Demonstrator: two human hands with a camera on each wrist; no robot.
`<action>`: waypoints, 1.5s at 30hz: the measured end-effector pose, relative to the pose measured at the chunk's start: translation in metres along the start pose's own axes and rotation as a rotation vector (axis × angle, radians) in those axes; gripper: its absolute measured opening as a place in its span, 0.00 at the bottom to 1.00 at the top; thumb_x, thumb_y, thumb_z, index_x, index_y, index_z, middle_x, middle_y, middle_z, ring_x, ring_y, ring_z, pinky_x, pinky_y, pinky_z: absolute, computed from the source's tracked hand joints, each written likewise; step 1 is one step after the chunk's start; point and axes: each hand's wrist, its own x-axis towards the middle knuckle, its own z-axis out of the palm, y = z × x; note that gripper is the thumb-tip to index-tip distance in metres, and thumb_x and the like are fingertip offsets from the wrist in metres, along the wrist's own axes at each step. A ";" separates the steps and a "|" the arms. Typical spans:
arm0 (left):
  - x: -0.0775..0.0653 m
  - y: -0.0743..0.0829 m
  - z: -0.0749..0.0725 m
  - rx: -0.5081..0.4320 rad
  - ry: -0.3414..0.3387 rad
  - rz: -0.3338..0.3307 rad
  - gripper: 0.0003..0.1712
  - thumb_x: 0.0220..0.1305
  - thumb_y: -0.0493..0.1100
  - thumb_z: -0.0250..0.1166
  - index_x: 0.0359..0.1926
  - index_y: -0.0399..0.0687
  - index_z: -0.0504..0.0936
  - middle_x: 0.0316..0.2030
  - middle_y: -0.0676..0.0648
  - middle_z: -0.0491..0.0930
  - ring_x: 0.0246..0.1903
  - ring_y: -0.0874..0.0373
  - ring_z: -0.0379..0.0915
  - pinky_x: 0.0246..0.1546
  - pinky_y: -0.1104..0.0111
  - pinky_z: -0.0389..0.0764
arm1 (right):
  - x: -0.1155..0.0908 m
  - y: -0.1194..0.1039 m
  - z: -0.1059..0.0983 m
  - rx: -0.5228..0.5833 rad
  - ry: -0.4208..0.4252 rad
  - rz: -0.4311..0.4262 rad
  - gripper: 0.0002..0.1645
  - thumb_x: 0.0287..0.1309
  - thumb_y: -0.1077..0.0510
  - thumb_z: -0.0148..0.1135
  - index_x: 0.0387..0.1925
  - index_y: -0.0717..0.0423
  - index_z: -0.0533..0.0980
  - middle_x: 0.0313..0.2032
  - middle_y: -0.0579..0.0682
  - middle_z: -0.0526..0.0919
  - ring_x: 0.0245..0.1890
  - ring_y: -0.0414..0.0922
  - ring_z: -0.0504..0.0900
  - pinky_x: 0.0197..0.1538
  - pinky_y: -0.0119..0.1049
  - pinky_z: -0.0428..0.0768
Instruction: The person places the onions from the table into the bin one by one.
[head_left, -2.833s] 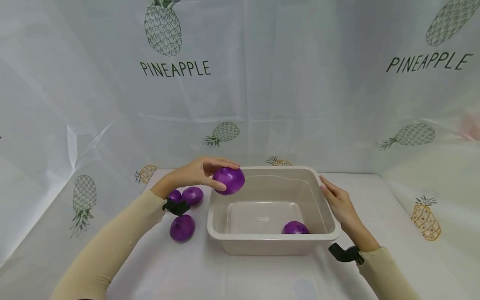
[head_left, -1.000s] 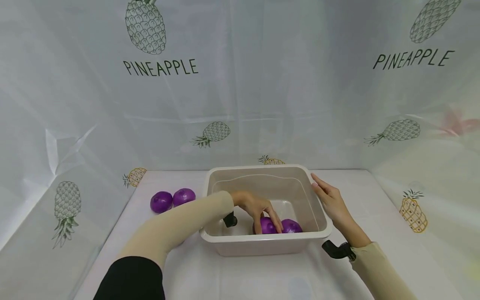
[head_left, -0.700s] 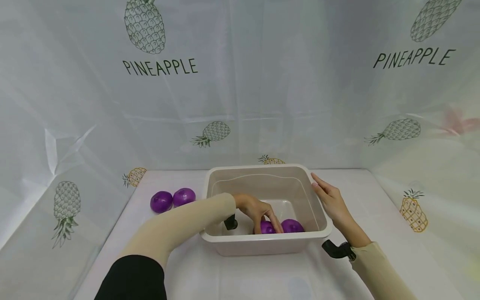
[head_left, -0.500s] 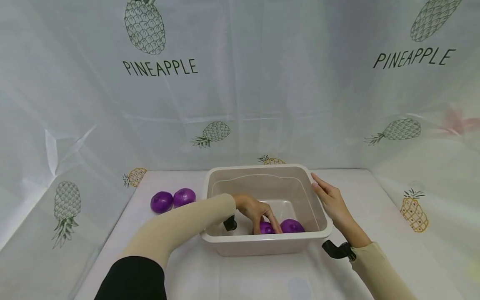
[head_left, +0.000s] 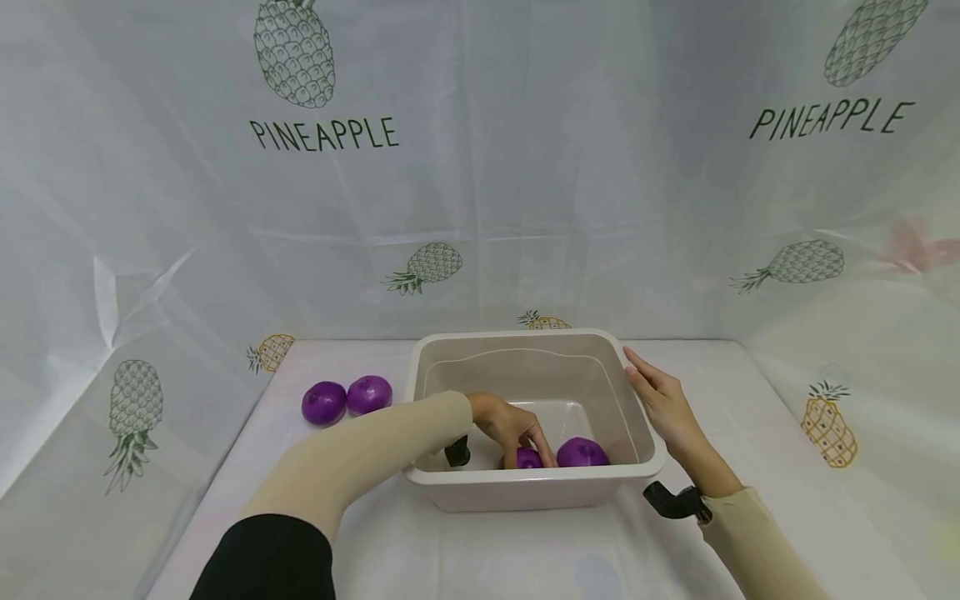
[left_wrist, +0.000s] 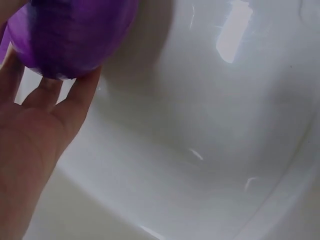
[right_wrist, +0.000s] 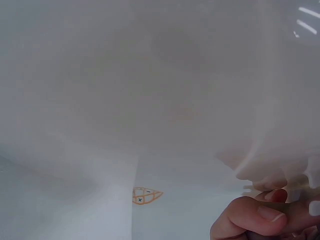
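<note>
Inside the beige plastic bin (head_left: 487, 500), my left hand (head_left: 510, 423) reaches down with fingers and thumb round a purple onion (head_left: 528, 457). The front wall hides the lower part of both. In the left wrist view the same onion (left_wrist: 75, 35) sits against several fingertips (left_wrist: 85, 85). A second purple onion (head_left: 582, 452) lies to its right in the bin, with a small gap between them. My right hand (head_left: 670, 410) rests against the bin's right rim from outside, fingers extended along it. The right wrist view shows its thumb (right_wrist: 257, 217) close to the bin wall.
Two more purple onions, one left (head_left: 324, 403) and one right (head_left: 369, 394), lie side by side on the white tabletop (head_left: 525, 558) left of the bin. My left sleeve (head_left: 375, 450) crosses the bin's front left corner. A pineapple-printed sheet (head_left: 570, 183) hangs behind.
My left hand has carried the onion from above the bin's left side down into it. Lately it has shifted slightly left, widening the gap between the onions. The right hand stays at the rim.
</note>
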 end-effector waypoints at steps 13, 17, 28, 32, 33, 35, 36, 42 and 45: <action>-0.005 0.003 -0.003 0.112 0.014 0.015 0.33 0.49 0.19 0.72 0.59 0.33 0.79 0.64 0.46 0.75 0.61 0.71 0.66 0.70 0.65 0.59 | 0.000 0.001 0.002 -0.009 0.012 -0.016 0.32 0.78 0.52 0.46 0.74 0.64 0.57 0.69 0.66 0.63 0.63 0.63 0.68 0.48 0.19 0.75; -0.007 0.006 -0.004 0.102 0.011 0.023 0.31 0.50 0.19 0.71 0.58 0.31 0.79 0.64 0.43 0.74 0.62 0.70 0.67 0.70 0.63 0.60 | -0.001 -0.001 0.002 0.008 0.009 -0.018 0.32 0.78 0.52 0.45 0.74 0.63 0.57 0.69 0.66 0.63 0.63 0.63 0.68 0.48 0.21 0.76; -0.014 0.021 -0.008 0.113 0.031 0.018 0.29 0.50 0.20 0.72 0.56 0.29 0.80 0.66 0.42 0.72 0.62 0.65 0.68 0.67 0.64 0.65 | -0.002 -0.003 0.001 -0.007 0.004 -0.014 0.32 0.78 0.51 0.45 0.74 0.63 0.57 0.70 0.65 0.61 0.64 0.63 0.68 0.49 0.21 0.76; -0.020 0.030 -0.013 0.161 0.039 0.030 0.29 0.52 0.22 0.72 0.58 0.31 0.79 0.67 0.40 0.70 0.62 0.62 0.68 0.68 0.62 0.65 | -0.002 -0.003 0.001 -0.010 0.008 -0.022 0.32 0.78 0.51 0.45 0.74 0.63 0.57 0.70 0.65 0.61 0.64 0.63 0.67 0.48 0.20 0.75; -0.022 0.032 -0.015 0.172 0.042 0.027 0.30 0.53 0.23 0.72 0.58 0.32 0.79 0.68 0.40 0.69 0.63 0.60 0.68 0.68 0.62 0.65 | -0.002 -0.003 0.001 -0.007 0.007 -0.023 0.32 0.78 0.51 0.45 0.74 0.63 0.57 0.71 0.65 0.61 0.64 0.63 0.67 0.48 0.20 0.75; -0.027 0.036 -0.017 0.189 0.048 0.022 0.30 0.54 0.25 0.72 0.60 0.33 0.79 0.68 0.40 0.68 0.65 0.54 0.67 0.68 0.61 0.65 | -0.001 -0.003 0.001 0.001 0.003 -0.024 0.32 0.78 0.52 0.45 0.74 0.63 0.57 0.71 0.65 0.61 0.64 0.63 0.67 0.48 0.20 0.75; -0.030 0.038 -0.018 0.197 0.057 0.015 0.30 0.55 0.26 0.73 0.61 0.35 0.79 0.69 0.41 0.68 0.66 0.51 0.66 0.67 0.61 0.66 | -0.001 -0.002 0.001 0.003 0.001 -0.023 0.32 0.78 0.51 0.45 0.74 0.62 0.57 0.71 0.65 0.61 0.64 0.63 0.67 0.48 0.20 0.75; -0.053 0.056 -0.022 0.219 0.124 0.012 0.30 0.56 0.29 0.73 0.62 0.39 0.79 0.64 0.50 0.75 0.65 0.48 0.67 0.62 0.67 0.71 | -0.001 -0.002 0.001 -0.009 0.000 -0.020 0.32 0.78 0.51 0.45 0.74 0.63 0.57 0.70 0.65 0.61 0.64 0.63 0.68 0.48 0.20 0.75; -0.068 0.068 -0.023 0.240 0.130 0.028 0.30 0.57 0.31 0.73 0.63 0.40 0.79 0.63 0.52 0.76 0.65 0.49 0.68 0.63 0.66 0.71 | -0.001 -0.002 0.001 -0.011 0.000 -0.012 0.32 0.78 0.51 0.45 0.75 0.63 0.56 0.71 0.65 0.61 0.64 0.63 0.67 0.48 0.20 0.75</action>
